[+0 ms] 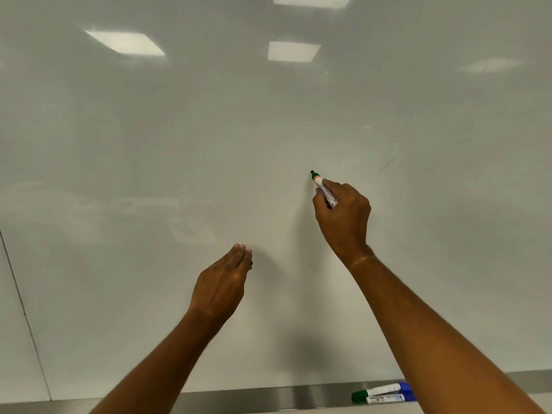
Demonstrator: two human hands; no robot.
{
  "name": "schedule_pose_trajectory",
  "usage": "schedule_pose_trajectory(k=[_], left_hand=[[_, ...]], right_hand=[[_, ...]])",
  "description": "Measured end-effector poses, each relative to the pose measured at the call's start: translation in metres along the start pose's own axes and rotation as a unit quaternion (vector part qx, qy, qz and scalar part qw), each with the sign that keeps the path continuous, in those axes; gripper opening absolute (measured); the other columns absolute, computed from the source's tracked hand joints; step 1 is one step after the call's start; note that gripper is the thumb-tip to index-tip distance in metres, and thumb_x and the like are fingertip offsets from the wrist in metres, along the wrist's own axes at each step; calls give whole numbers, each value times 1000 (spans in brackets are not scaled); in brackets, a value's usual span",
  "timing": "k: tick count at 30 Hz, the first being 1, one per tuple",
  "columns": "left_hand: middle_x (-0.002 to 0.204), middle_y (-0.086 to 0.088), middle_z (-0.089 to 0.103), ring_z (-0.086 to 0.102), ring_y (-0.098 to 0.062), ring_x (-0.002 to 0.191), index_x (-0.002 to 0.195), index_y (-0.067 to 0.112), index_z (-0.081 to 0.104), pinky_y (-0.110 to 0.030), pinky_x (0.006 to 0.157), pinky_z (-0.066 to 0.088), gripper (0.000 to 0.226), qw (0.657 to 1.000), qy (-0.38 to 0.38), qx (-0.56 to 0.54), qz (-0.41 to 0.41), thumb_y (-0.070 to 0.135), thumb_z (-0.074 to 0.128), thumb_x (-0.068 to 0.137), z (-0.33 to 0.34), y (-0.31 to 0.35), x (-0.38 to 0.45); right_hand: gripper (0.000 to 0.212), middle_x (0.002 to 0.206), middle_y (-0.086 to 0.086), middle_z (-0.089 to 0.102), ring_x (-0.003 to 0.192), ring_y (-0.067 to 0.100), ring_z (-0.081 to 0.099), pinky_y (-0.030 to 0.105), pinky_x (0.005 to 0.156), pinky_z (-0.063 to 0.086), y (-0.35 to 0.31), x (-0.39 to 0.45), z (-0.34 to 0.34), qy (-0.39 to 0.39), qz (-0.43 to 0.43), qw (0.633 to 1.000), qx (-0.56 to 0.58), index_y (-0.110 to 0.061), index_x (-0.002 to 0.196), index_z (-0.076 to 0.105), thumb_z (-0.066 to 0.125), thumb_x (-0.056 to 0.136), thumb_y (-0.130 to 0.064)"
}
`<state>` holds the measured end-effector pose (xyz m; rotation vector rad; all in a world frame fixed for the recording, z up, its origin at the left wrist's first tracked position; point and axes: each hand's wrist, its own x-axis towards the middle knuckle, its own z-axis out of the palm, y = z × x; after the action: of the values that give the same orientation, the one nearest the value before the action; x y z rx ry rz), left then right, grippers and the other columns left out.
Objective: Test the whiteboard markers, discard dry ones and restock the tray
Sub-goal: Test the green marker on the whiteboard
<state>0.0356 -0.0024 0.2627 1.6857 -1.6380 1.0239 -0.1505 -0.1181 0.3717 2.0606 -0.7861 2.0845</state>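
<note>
My right hand (343,213) grips an uncapped green whiteboard marker (321,186), with its dark green tip up and left against the whiteboard (209,144). No fresh line shows at the tip. A faint greenish streak (387,163) lies on the board to the upper right. My left hand (222,282) is held edge-on near the board, lower and to the left, fingers nearly straight. A small dark piece (251,262), apparently the marker's cap, peeks out under its fingertips. On the metal tray (268,397) below lie a green-capped marker (377,392) and a blue-capped marker (388,399).
The whiteboard fills nearly the whole view and reflects ceiling lights (125,43). A vertical seam (24,309) runs down its left side. My right forearm crosses over the tray's right part and hides it there.
</note>
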Motion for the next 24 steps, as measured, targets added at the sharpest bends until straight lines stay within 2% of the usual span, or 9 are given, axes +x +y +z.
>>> schedule_pose_trajectory(k=[3,7,10,13,16,18,20,22,24], left_hand=[[105,-11,71,68,-23,98,102,4,72,-31,55,56,46,1000,-1,4,-8,1,87,59,2,0,-2],[105,-11,71,68,-23,97,102,4,72,-31,56,56,48,1000,-8,11,-15,0,87,56,5,0,-7],[106,-10,71,68,-22,98,103,5,72,-31,55,56,50,999,-22,10,-21,0,87,56,9,1,-12],[106,-10,71,68,-22,98,103,5,72,-31,56,56,50,999,-30,5,-23,0,87,56,11,5,-15],[104,-10,71,68,-22,96,102,5,72,-31,54,56,50,999,-34,4,-25,-1,88,55,10,10,-15],[104,-10,71,68,-22,95,102,5,72,-32,54,56,50,999,-36,3,-23,-1,88,55,11,13,-16],[104,-11,71,69,-23,95,102,4,72,-33,54,56,50,999,-35,2,-18,-1,88,55,11,16,-16],[104,-11,71,69,-23,94,102,4,72,-33,54,56,50,999,-36,2,-17,0,88,55,12,19,-17],[103,-12,71,69,-23,93,101,4,72,-33,53,56,50,999,-36,0,-16,0,88,54,11,24,-17]], right_hand=[[16,72,7,68,59,16,59,16,55,39,3,-15,0,-43,-48,998,0,-4,96,73,71,80,-8],[14,71,6,67,59,15,59,15,56,38,20,-42,-10,-35,9,999,5,-4,94,73,71,79,-6],[15,75,4,70,62,14,62,14,59,42,29,-70,-18,-83,19,996,-11,-6,94,74,72,79,-6],[9,71,2,68,58,11,57,7,56,34,36,-85,-25,-90,69,993,-15,-8,89,74,71,80,-7],[10,72,2,70,60,12,61,15,58,37,36,-89,-30,-168,66,982,-51,-11,87,75,69,80,-14],[11,76,2,73,65,16,66,19,61,42,33,-72,-36,-138,52,988,-36,-13,87,76,71,77,-16],[9,76,4,73,66,15,65,18,63,43,26,-41,-46,-56,42,997,-10,-11,86,76,74,77,-13],[9,65,4,69,55,16,61,21,56,41,21,-8,-52,-18,47,999,-3,-10,79,74,70,83,-18],[23,56,3,63,49,20,56,26,52,39,24,19,-50,-18,76,997,-12,-10,72,69,65,87,-26]])
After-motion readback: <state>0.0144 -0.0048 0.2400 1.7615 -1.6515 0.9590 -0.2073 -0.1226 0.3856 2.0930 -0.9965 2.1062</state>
